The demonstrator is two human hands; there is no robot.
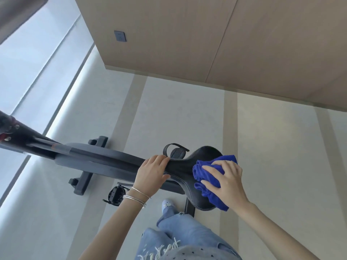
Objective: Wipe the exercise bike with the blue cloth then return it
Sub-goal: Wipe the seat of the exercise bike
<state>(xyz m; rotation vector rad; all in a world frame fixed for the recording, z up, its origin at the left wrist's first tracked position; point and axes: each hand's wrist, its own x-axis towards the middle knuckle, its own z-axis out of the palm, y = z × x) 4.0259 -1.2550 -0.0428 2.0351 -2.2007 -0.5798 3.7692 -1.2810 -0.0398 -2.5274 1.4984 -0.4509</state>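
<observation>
The exercise bike (pixel 90 158) stretches from the left edge to the middle, seen from above, with a dark grey body and a black saddle (pixel 185 171). My left hand (pixel 152 170) grips the narrow nose of the saddle. A bunched blue cloth (pixel 206 180) lies on the wide rear part of the saddle. My right hand (pixel 228 182) presses flat on the cloth with fingers spread. Part of the cloth hangs over the saddle's near right edge.
A black pedal (pixel 176 151) with a strap shows beyond the saddle, another pedal (pixel 115 195) on the near side. The bike's front foot bar (pixel 84 181) rests on pale floor. A wooden wall panel (pixel 187 38) stands behind; a bright window (pixel 28 72) is left. My leg and slipper (pixel 168 205) stand below the saddle.
</observation>
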